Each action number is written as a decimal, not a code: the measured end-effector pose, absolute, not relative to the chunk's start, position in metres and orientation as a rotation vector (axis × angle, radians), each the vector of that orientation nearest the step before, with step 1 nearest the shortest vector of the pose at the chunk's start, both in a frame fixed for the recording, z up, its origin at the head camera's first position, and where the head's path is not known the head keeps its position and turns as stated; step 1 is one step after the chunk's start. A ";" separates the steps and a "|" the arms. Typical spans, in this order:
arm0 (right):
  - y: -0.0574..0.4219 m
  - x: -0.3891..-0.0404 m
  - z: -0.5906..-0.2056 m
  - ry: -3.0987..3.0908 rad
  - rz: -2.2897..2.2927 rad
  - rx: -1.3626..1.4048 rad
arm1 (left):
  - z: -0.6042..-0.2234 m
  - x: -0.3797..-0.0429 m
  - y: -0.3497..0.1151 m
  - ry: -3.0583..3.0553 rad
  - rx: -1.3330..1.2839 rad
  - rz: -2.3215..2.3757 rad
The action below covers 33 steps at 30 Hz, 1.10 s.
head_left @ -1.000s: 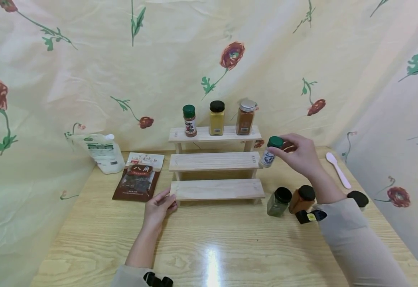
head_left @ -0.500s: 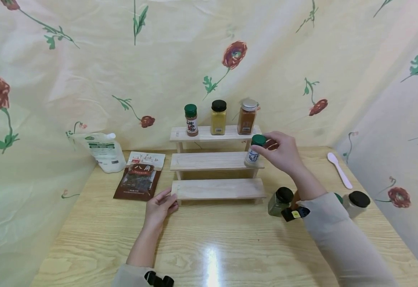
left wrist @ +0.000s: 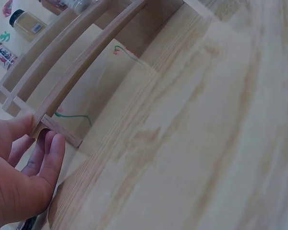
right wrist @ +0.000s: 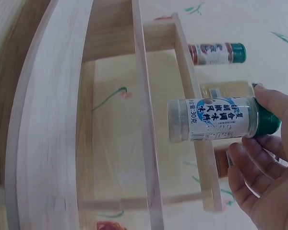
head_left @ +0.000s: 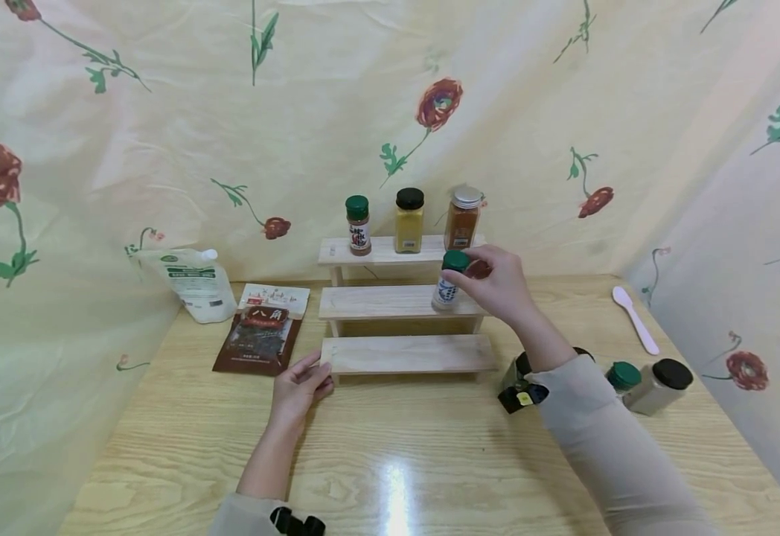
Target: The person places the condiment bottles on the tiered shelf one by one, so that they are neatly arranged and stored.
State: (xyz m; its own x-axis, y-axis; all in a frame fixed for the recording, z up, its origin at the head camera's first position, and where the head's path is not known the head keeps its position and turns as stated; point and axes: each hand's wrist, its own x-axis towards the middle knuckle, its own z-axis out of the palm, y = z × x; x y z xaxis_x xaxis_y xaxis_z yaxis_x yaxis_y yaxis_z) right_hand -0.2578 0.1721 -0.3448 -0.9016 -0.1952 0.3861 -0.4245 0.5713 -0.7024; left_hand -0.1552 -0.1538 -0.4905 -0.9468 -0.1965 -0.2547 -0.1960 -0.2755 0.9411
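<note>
A three-tier wooden rack stands at the middle of the table. My left hand grips the left end of its lowest step, the thumb on top and fingers curled round the edge in the left wrist view. My right hand pinches the green cap of a small spice bottle with a white and blue label. That bottle is upright at the right part of the middle step; whether its base touches the wood, I cannot tell. Along the top step stand a green-capped spice bottle, a yellow spice jar and a silver-lidded orange-brown jar.
Left of the rack lie a brown spice packet and a white spouted pouch. At the right are a black-lidded jar, a green-capped bottle and a white spoon. My right forearm partly hides a dark green jar.
My right hand has carried the small spice bottle leftward, from beside the rack's right end to the middle step. My left hand has kept its grip on the rack.
</note>
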 end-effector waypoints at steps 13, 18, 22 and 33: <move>0.137 -0.260 -0.345 -2.544 1.303 0.531 | -0.491 -0.155 -0.154 -1.904 0.523 -2.447; 0.123 -0.265 -0.348 -2.521 1.297 0.590 | -0.489 -0.155 -0.153 -1.897 0.520 -2.455; 0.113 -0.270 -0.350 -2.492 1.296 0.610 | -0.488 -0.155 -0.153 -1.903 0.511 -2.460; 0.083 -0.277 -0.351 -2.475 1.325 0.647 | -0.488 -0.155 -0.154 -1.908 0.515 -2.460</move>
